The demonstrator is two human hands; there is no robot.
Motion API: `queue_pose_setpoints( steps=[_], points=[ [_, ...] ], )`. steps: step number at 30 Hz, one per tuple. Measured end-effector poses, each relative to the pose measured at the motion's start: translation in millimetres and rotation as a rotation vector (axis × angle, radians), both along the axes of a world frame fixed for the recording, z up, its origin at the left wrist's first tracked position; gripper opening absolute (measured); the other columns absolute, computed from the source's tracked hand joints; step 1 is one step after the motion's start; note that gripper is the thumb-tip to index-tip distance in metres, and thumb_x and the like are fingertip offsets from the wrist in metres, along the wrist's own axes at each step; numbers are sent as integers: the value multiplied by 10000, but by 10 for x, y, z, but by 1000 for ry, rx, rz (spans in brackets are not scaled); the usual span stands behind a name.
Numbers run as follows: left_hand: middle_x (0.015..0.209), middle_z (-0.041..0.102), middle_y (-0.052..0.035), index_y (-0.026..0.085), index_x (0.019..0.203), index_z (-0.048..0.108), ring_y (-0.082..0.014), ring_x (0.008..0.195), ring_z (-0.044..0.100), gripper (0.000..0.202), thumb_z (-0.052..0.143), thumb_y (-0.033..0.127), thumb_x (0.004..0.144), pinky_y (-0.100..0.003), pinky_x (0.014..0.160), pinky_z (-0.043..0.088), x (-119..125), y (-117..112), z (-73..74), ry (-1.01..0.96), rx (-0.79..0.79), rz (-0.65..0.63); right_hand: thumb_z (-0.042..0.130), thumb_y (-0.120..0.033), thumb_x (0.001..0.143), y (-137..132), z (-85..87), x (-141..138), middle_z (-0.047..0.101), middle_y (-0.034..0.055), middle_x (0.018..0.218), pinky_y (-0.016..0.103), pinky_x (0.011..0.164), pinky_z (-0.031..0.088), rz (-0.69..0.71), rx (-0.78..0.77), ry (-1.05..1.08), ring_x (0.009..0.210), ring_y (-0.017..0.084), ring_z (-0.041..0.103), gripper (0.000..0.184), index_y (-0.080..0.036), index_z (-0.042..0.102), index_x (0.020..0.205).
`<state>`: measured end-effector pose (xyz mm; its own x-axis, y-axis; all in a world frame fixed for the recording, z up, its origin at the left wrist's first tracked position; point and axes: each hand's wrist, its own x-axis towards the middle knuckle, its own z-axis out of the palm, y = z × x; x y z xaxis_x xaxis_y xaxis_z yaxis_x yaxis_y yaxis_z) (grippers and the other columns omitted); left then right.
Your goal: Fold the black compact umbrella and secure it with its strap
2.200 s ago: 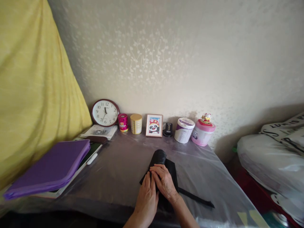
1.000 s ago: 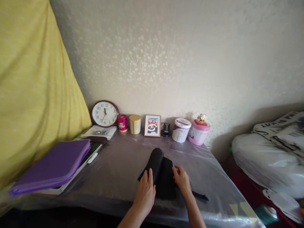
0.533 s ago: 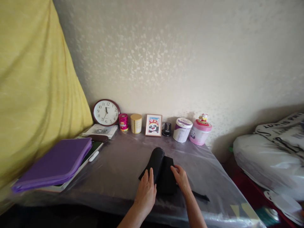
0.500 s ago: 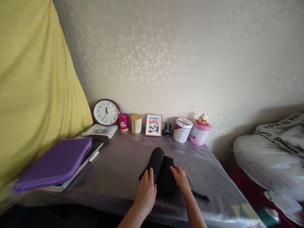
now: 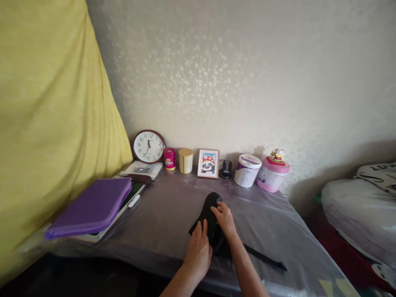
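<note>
Bundle of black cloth point(image 5: 206, 216) near the shiny table's point(image 5: 161, 222) front edge, presumably steadied under the spread left hand point(image 5: 198, 251) and pinched at its upper end by the right hand point(image 5: 225, 219), perhaps against unrolling. Beyond, purple folder point(image 5: 89, 206) by the left edge, clock point(image 5: 149, 146) and tubs point(image 5: 246, 171) along the back, apparently out of the way, before patterned wall point(image 5: 204, 78).
</note>
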<state>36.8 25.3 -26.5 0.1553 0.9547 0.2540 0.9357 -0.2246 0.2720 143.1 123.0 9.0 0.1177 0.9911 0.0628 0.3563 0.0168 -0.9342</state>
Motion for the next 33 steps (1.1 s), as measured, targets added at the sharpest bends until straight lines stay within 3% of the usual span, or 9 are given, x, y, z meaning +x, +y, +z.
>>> queue_pose_setpoints(
  steps=[5, 9, 13, 16, 19, 21, 23, 28, 33],
  points=[
    [1346, 401, -217, 25, 1295, 353, -285, 1255, 376, 620, 384, 53, 676, -421, 983, 379, -20, 2, 93, -92, -31, -26, 525, -289, 739, 73, -30, -107, 623, -19, 596, 231, 467, 451, 80, 2, -159, 483, 132, 583, 329, -150, 560, 1036],
    [1292, 466, -203, 25, 1270, 380, -259, 1220, 426, 552, 397, 111, 726, -392, 982, 397, -81, -18, 73, -138, -42, -28, 451, -297, 790, 65, -19, -148, 675, -13, 658, 248, 556, 448, 212, 49, -254, 550, 137, 617, 236, -181, 565, 962],
    [1347, 401, -207, 24, 1339, 251, -248, 1242, 397, 611, 417, 204, 779, -384, 988, 397, -193, -135, 47, -221, 10, -41, 427, -286, 803, 32, 6, -168, 704, -10, 751, 269, 671, 431, 265, 111, -373, 765, 169, 652, 183, -228, 557, 917],
    [1288, 447, -201, 47, 1301, 322, -265, 1200, 421, 543, 412, 202, 789, -410, 974, 396, -210, -221, 110, -284, 116, 21, 406, -294, 807, 41, -2, -169, 708, -4, 788, 289, 702, 428, 296, 110, -395, 788, 184, 653, 188, -238, 543, 922],
    [1179, 513, -94, 187, 1072, 532, -222, 1078, 478, 310, 489, 225, 767, -365, 937, 409, -152, -180, 187, -290, 205, -131, 399, -303, 794, 87, -36, -160, 709, 3, 814, 300, 735, 433, 325, 107, -395, 819, 195, 654, 191, -251, 542, 910],
    [1010, 561, -53, 206, 942, 575, -194, 961, 503, 188, 505, 244, 772, -335, 861, 436, -111, -80, 188, -220, 244, -246, 404, -315, 775, 124, -61, -146, 712, 6, 819, 310, 765, 439, 347, 84, -380, 844, 202, 654, 191, -258, 550, 884],
    [963, 549, -50, 195, 900, 584, -202, 939, 489, 178, 545, 283, 749, -339, 832, 437, -98, 32, 138, -156, 280, -266, 408, -346, 762, 156, -83, -120, 714, 6, 827, 319, 787, 447, 388, 72, -355, 852, 205, 654, 207, -261, 562, 871],
    [939, 506, -39, 207, 836, 593, -212, 952, 456, 161, 582, 327, 728, -369, 826, 409, -203, 119, 20, -91, 373, -195, 403, -418, 743, 212, -122, -58, 710, 23, 885, 317, 802, 462, 481, 121, -294, 864, 208, 654, 284, -246, 589, 872],
    [831, 517, -26, 198, 730, 558, -196, 839, 468, 160, 509, 338, 790, -357, 713, 417, -275, -69, 249, -111, 279, -59, 377, -392, 757, 159, -62, -104, 711, 29, 856, 336, 810, 453, 455, 95, -326, 879, 217, 648, 286, -247, 584, 889]
  ],
)
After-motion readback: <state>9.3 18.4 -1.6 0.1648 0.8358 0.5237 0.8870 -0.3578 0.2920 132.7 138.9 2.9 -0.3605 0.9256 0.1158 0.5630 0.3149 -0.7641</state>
